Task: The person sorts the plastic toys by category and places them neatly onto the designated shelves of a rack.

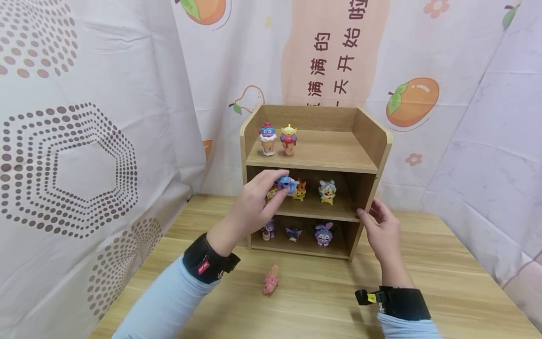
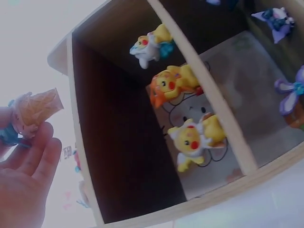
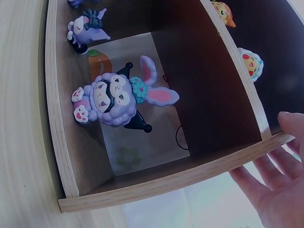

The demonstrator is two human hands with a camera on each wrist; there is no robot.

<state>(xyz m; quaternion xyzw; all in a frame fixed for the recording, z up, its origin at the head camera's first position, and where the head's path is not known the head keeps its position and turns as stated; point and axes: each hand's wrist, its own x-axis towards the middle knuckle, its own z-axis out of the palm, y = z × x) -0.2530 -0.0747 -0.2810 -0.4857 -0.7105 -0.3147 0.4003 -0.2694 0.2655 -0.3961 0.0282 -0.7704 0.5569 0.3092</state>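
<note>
My left hand [image 1: 250, 202] pinches a small blue figurine [image 1: 287, 184] between thumb and fingers, in front of the middle compartment of a wooden shelf [image 1: 330, 153]. In the left wrist view the figurine's waffle-cone base [image 2: 42, 108] sticks out past the fingers. My right hand [image 1: 383, 230] grips the shelf's right side panel, thumb at the front edge and fingers outside. On the middle board sit yellow figurines, one with a white hood [image 1: 327, 192], one with orange ears [image 1: 299, 189]; the left one is partly hidden by my left hand.
Two cone figurines, one blue-headed [image 1: 267, 140] and one yellow-headed [image 1: 289, 140], stand at the top board's left. Purple figurines occupy the bottom compartment, a long-eared one [image 3: 109, 97] at the right. A pink figurine [image 1: 271, 281] lies on the wooden table [image 1: 326, 292] in front.
</note>
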